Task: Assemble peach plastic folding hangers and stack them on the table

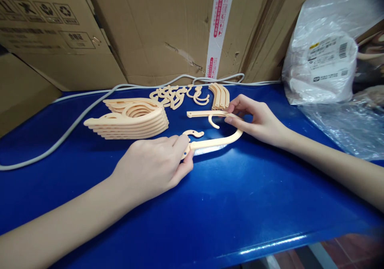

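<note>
Between my two hands is a cream plastic folding hanger (216,142), raised over the blue tabletop and curving round at its right end. My left hand (153,163) is closed on its near left end, thumb below and fingers above. A small curved piece (195,133) pokes out beyond those fingers; whether it is joined to the hanger is hidden. My right hand (255,119) pinches the right side, by the bend. Reaching left from those fingertips is a straight arm (202,114), with a hook (213,122) curling below it.
Folded hangers (132,127) are stacked at left. Behind lie several loose hooks (174,96) and a row of curved arms (219,95). A white cable (90,109) crosses the blue table (210,213). Cardboard boxes (168,29) stand behind, a plastic bag (321,61) at right.
</note>
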{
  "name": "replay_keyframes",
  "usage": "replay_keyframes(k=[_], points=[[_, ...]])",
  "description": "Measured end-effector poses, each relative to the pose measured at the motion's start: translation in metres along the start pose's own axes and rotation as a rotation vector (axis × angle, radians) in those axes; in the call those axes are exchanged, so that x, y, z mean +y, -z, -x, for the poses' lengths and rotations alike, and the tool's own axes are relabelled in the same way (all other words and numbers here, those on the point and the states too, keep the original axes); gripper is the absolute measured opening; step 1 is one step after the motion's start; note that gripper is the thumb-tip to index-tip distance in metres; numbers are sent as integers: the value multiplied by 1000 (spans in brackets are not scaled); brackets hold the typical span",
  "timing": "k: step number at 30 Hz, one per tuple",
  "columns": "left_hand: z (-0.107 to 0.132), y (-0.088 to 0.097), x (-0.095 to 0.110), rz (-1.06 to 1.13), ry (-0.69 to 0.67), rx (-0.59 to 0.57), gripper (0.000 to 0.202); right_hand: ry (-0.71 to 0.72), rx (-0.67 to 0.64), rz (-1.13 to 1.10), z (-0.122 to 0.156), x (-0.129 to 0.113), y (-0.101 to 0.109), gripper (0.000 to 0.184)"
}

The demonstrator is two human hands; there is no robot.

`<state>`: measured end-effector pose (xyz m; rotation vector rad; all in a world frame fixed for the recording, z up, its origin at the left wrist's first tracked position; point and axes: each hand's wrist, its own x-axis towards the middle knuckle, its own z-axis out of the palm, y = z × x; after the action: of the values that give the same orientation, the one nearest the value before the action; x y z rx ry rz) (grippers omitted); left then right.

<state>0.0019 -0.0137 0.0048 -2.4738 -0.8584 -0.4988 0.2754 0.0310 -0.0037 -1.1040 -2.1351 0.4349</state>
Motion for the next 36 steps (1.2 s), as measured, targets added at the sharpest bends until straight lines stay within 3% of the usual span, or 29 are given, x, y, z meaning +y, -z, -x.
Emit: replay_keyframes(k=[7,18,26,31,36], points=[[1,-1,1,72,-47,-49,22,64,-33,95,0,-2,-3,9],[10,-1,13,264,-110,-86,14,80,-83,172,3,-8,-5,10],[5,3,10,354,-280,-150,5,105,-89,159,1,-8,-3,8],[1,2,6,413,-328,-154,12,102,-103,148,2,-7,-4,9],[3,-3,4,391,-323,-75,25,110,-139,105,1,-7,-3,15]])
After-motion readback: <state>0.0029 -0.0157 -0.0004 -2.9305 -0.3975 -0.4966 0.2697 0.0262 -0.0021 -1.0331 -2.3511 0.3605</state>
